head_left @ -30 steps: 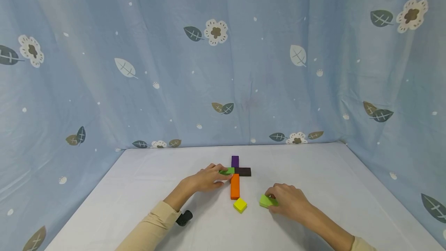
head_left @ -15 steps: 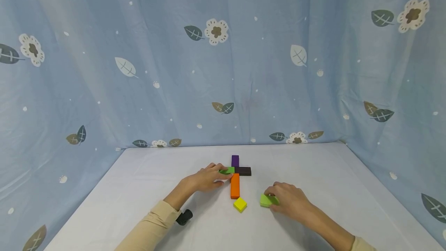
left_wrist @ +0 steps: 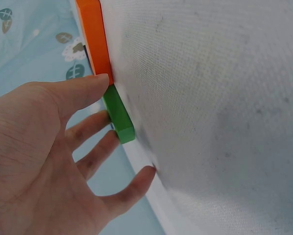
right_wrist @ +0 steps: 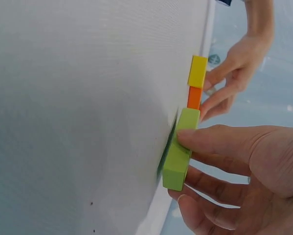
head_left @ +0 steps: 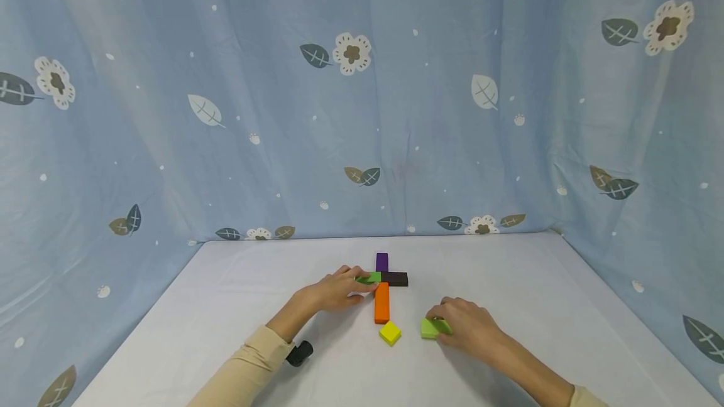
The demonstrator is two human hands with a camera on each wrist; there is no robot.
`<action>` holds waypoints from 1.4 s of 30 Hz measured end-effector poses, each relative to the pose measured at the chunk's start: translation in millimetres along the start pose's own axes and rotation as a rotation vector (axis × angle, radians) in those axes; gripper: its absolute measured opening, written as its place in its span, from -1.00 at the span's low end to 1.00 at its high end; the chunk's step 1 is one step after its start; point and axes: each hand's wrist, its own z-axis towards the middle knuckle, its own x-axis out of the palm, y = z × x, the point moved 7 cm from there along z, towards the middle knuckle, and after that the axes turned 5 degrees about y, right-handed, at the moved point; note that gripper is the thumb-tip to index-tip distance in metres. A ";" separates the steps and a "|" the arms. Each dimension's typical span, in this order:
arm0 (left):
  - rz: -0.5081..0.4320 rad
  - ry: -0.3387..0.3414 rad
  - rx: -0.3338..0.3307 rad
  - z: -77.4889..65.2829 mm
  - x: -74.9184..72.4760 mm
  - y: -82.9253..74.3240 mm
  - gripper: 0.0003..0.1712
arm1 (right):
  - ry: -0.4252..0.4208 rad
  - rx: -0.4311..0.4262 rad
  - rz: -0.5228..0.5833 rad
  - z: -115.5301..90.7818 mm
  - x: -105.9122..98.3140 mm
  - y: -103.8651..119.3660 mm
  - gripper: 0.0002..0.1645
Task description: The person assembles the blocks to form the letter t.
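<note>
A green block [head_left: 371,277] lies between the thumb and fingers of my left hand [head_left: 337,289]; in the left wrist view the thumb tip sits where it meets the orange block [head_left: 381,303]. A dark block [head_left: 394,279] continues the green one to the right, and a purple block [head_left: 382,262] stands behind them, making a cross shape. My right hand [head_left: 471,326] pinches a light green block [head_left: 432,328], thumb on its near face in the right wrist view. A yellow block [head_left: 389,333], turned cornerwise, lies close to the orange block's near end.
A black cylindrical object [head_left: 300,353] lies beside the left sleeve, partly hidden by it. The white-covered table [head_left: 486,262] extends around the blocks. A blue patterned curtain [head_left: 396,112] hangs behind the table and along both sides.
The light green block in my right hand has turned slightly and now looks squarer to the table. My left hand and the cross of blocks stay in place.
</note>
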 end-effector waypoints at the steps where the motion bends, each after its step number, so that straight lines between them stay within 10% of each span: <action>1: -0.002 -0.001 -0.001 -0.3 -0.1 -0.1 -0.52 | 0.002 -0.004 -0.001 0.1 0.3 0.5 -0.62; 42: 0.002 -0.003 -0.010 0.5 -0.1 -0.8 -0.52 | 0.044 -0.098 0.030 0.0 7.8 19.0 -0.63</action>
